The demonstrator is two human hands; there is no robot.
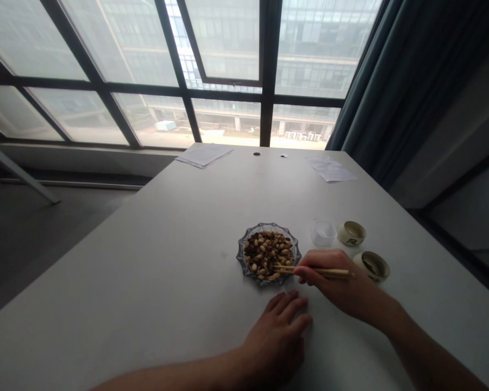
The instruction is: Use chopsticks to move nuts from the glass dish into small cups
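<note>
You have a pair of thin, pale wooden chopsticks (334, 272) gripped in your right hand (340, 278), the thumb and fingers closed round them and the tips pointing left. Those tips reach into a mix of brown and tan nuts and seeds (268, 251), just to the left of that hand; they look too small and dim to say for sure whether anything is pinched between them. The mix fills a round, scallop-edged dish of clear grey glass (240, 255), which sits just beyond your left hand (280, 326). That left hand holds nothing: it is open, palm down, its fingers loosely spread near the dish's closest edge.

Just beyond your right hand stands a small, clear plastic container (323, 233). To the right of that container is a round, cream-coloured cup with a dark mark (351, 233), and nearer you, right behind your right wrist and partly hidden by it, a second round, cream-coloured cup (375, 265) with a dark interior.

All of these rest on a wide, white, smooth-topped desk (167, 255) under both your hands. Well beyond them, at its far end, lie a stack of white paper sheets (204, 155) on the left and some loose white sheets (332, 169) on the right.
</note>
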